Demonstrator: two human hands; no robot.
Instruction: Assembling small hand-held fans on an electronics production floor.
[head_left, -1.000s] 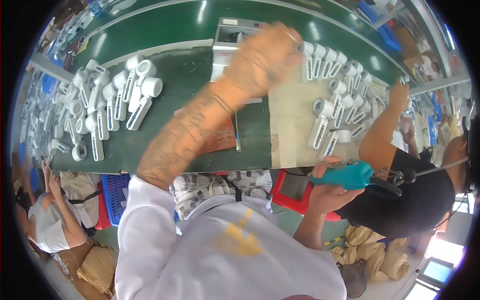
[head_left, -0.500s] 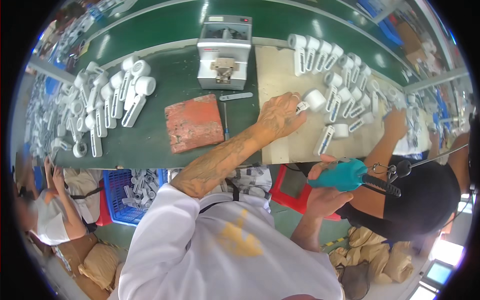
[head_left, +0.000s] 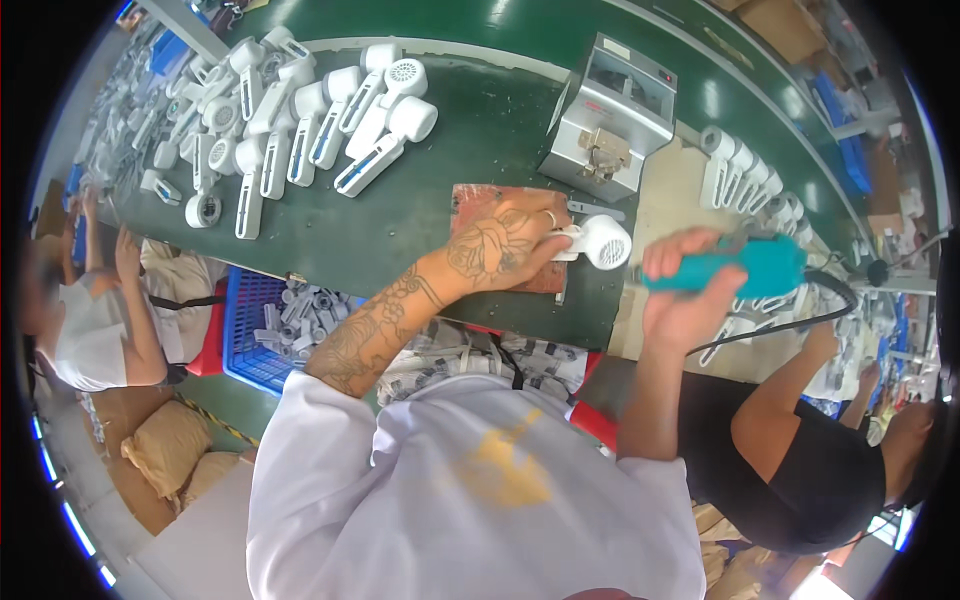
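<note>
My left hand (head_left: 505, 245) grips a white handheld device (head_left: 606, 242) by its handle, above a worn red block (head_left: 470, 205). The device's round, grilled head points right, towards my other hand. Its handle is mostly hidden by my fingers. In my right hand (head_left: 690, 300) is a teal electric screwdriver (head_left: 765, 266), its black cord trailing from the right end. The screwdriver is held level, with its left end just right of the device's head. Motion blurs its tip, and I cannot tell whether it touches the device.
A silver screw feeder (head_left: 615, 120) stands behind the block, with a small grey flat tool (head_left: 597, 210) in front. Similar white devices (head_left: 290, 120) crowd the left bench; more (head_left: 740, 170) line the right. A blue basket (head_left: 240, 335) of parts sits below. Co-workers (head_left: 100, 330) sit at both sides.
My left hand has brought the white device from the right-hand board to above the red block. My right hand has raised the screwdriver towards it. The view has turned right.
</note>
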